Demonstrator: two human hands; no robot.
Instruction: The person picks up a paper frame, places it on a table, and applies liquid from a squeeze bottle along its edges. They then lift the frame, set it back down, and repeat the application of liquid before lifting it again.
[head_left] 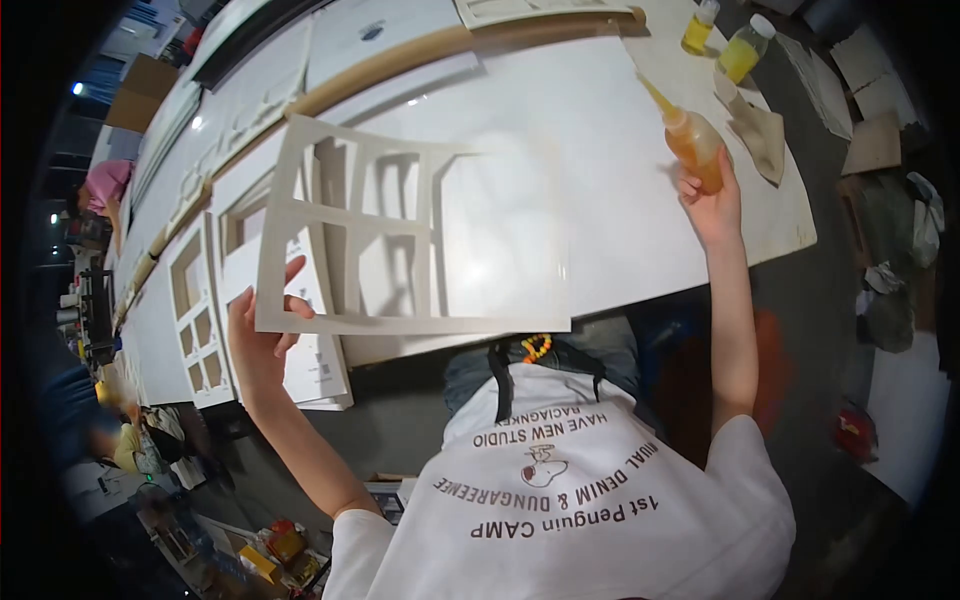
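Note:
A white cut-out frame with several rectangular openings [428, 235] is tilted above the white tabletop [590, 130]. My left hand [268, 325] grips it at its lower left corner, fingers partly behind the edge. At the right, my right hand [712, 195] is wrapped round a squeeze bottle of amber liquid [695, 150], whose yellow nozzle points up and to the left. More white cut-out frames [190, 320] and stacked white sheets [318, 375] lie left of my left hand.
Two small bottles of yellow liquid, one [698, 28] beside the other [742, 55], stand at the back right near a beige scrap [755, 130]. A long brown tube [400, 62] crosses the table. Two other people [105, 188] are at the far left.

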